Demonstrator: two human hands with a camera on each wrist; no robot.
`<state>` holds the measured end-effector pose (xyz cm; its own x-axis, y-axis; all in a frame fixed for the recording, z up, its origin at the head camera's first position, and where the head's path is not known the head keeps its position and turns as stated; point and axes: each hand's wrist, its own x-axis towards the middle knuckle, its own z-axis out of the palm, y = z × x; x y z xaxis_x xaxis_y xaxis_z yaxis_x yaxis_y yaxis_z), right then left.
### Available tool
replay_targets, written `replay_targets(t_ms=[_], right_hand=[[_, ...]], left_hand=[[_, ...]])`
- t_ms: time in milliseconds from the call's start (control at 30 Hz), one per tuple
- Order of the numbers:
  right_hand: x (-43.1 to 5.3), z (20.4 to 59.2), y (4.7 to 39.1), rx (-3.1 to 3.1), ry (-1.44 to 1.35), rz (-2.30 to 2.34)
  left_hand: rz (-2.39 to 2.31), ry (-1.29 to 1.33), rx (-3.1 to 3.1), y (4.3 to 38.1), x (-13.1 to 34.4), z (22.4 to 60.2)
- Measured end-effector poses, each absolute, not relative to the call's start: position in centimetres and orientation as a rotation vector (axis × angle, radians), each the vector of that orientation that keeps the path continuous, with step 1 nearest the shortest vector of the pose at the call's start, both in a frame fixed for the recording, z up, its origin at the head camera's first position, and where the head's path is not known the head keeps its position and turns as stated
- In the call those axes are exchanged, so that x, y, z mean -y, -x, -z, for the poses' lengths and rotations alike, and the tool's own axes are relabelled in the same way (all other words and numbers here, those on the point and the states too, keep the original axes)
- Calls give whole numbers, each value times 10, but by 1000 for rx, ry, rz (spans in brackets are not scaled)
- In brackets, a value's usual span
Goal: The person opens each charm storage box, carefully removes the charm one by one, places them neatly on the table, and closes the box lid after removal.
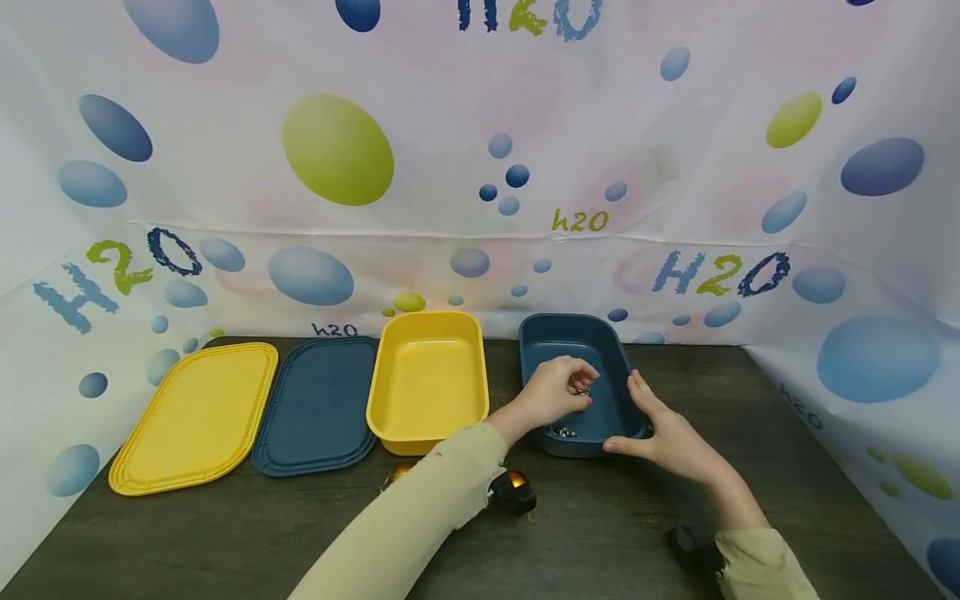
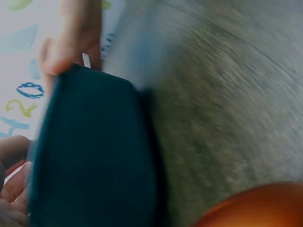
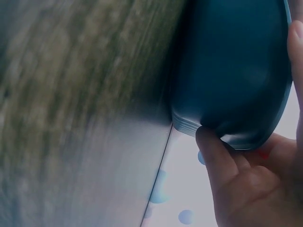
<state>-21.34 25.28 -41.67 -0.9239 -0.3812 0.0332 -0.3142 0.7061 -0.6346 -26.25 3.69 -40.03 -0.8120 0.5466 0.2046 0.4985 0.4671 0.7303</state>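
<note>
A deep blue plastic container (image 1: pixel 617 383) stands at the right of the table, with a small cluster of shiny black-and-silver pieces (image 1: pixel 562 431) at its near end. Inside it, my left hand (image 1: pixel 557 388) has its fingers curled, and a bit of something small and shiny shows at the fingertips. What exactly it is cannot be made out. My right hand (image 1: pixel 675 439) grips the container from the right, thumb at the near corner and fingers along the side wall. In the right wrist view, the thumb and fingers (image 3: pixel 218 163) span the container's end.
Left of the blue container is a yellow container (image 1: pixel 427 383). Further left lie a blue lid (image 1: pixel 318 408) and a yellow lid (image 1: pixel 198 417). Shiny orange-gold balls (image 1: pixel 517 478) sit near the left forearm, partly hidden by the sleeve and wrist camera. A printed sheet hangs behind.
</note>
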Motion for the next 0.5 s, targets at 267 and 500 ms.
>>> replay_targets(t_ms=[267,500], right_hand=[[-252,416,214,-2820,589,1000],[-252,417,213,-2821,588,973]], left_hand=[[-1023,-909,-2793,266,-41,412],[-759,-837,-2840,266,-46,411]])
